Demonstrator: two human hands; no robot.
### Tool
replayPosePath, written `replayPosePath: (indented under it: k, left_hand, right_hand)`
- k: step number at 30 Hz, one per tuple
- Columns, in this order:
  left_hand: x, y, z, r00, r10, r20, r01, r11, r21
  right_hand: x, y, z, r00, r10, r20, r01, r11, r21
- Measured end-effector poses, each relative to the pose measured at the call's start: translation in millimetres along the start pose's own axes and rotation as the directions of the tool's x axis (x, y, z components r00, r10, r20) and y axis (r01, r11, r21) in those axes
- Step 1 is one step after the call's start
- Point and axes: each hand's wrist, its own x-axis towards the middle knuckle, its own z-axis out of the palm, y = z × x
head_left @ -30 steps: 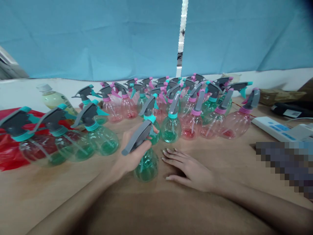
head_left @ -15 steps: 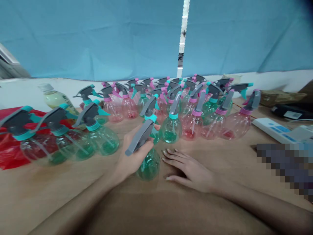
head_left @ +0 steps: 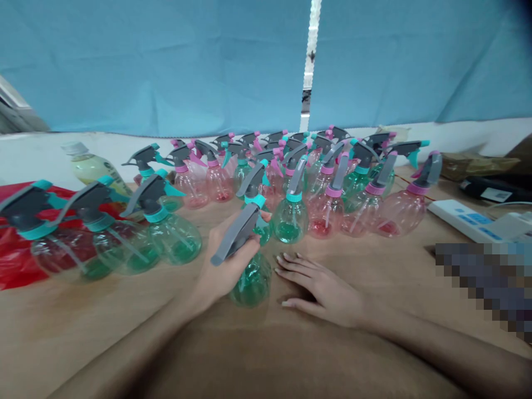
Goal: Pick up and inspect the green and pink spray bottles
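Note:
My left hand (head_left: pixel 226 257) is wrapped round the neck of a green spray bottle (head_left: pixel 250 282) with a grey and turquoise spray head, standing on the wooden table (head_left: pixel 266 354). Part of the neck is hidden by the fingers. To the right of that bottle, my right hand (head_left: pixel 318 285) rests palm down on the table with its fingers spread, holding nothing. Just beyond the hands stand another green spray bottle (head_left: pixel 290 221) and a pink one (head_left: pixel 325 216). Three clear bottles with green bottoms, one of them the nearest (head_left: pixel 177 238), stand to the left.
Several more pink and green spray bottles crowd the back, before a blue cloth (head_left: pixel 187 66). At the left are a red plastic bag (head_left: pixel 16 266) and a white-capped bottle (head_left: pixel 93 169). A white power strip (head_left: pixel 461 219) and a black object (head_left: pixel 494 191) lie at the right.
The whole view has shifted very slightly. Both hands and the bottles keep the same places relative to each other.

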Motion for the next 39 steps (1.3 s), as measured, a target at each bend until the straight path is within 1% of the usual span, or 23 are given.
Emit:
replayPosePath:
  k: [11, 18, 22, 26, 29, 33, 39]
  left_hand:
    - [1, 1, -0.6, 1.000, 0.009, 0.024, -0.009, 1.000, 0.002]
    - [1, -2, 0.1, 1.000, 0.027, 0.012, -0.027, 0.999, -0.027]
    - [1, -3, -0.5, 1.000, 0.013, 0.000, -0.013, 1.000, -0.017]
    - [-1, -8, -1.8, 0.999, 0.037, 0.007, -0.036, 0.997, -0.064]
    - [-3, -12, -3.4, 0.999, 0.007, 0.034, -0.003, 0.996, -0.091]
    - [-4, -13, -5.7, 0.998, -0.027, 0.050, 0.030, 0.998, -0.059]
    - [-1, -5, -7.4, 0.998, -0.002, 0.060, 0.002, 1.000, -0.003]
  right_hand:
    - [0, 0, -1, 1.000, 0.005, 0.000, -0.005, 1.000, 0.009]
    - [0, 0, 0, 1.000, 0.003, -0.002, -0.003, 1.000, 0.004]
    - [0, -1, -2, 1.000, 0.000, -0.016, 0.001, 1.000, 0.014]
    - [0, -2, -2, 1.000, 0.004, -0.016, -0.004, 1.000, 0.019]
    - [0, -2, -3, 1.000, -0.003, -0.016, 0.004, 1.000, 0.027]
    - [0, -2, -3, 1.000, 0.003, -0.018, -0.002, 1.000, 0.031]
    - [1, -2, -3, 1.000, -0.005, -0.011, 0.006, 1.000, 0.024]
